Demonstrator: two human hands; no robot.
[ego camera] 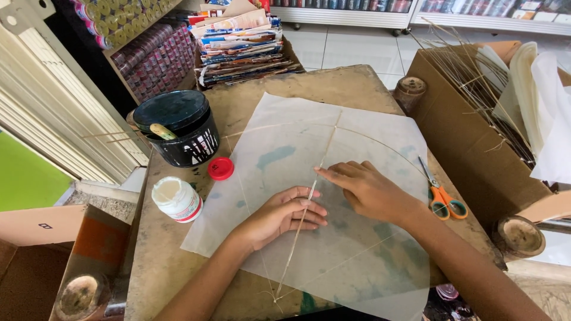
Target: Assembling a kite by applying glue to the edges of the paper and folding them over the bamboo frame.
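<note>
Both hands lie flat and unclenched on the paper (351, 249), left hand (284, 215) and right hand (364, 189) flanking the stick (304, 214), which runs lengthwise away from the person between them.

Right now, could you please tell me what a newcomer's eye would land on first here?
Both hands, the left hand and right hand, press flat on a translucent paper sheet at the table's centre, along a thin stick. Orange-handled scissors lie at the sheet's right edge; a red cap and an open white jar sit to its left.
</note>
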